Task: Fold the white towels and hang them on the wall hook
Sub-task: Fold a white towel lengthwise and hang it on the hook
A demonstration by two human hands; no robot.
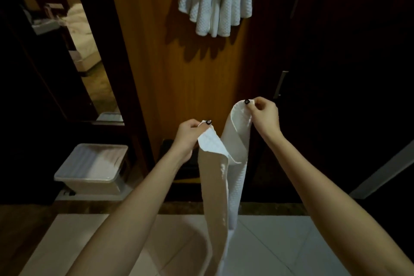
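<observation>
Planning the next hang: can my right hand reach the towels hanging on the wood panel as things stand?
Probably yes: nothing stands between the right hand and the hanging towels above it, though it pinches a corner of the held towel, so that comes along.

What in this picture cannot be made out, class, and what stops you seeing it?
1. Wall hook: head view, covered by the hanging towels and cut by the top edge.
2. Lower end of the held towel, pinched by the left hand and right hand: cut off by the bottom edge.
3. Contents of the plastic box: blurred and dim.
</observation>
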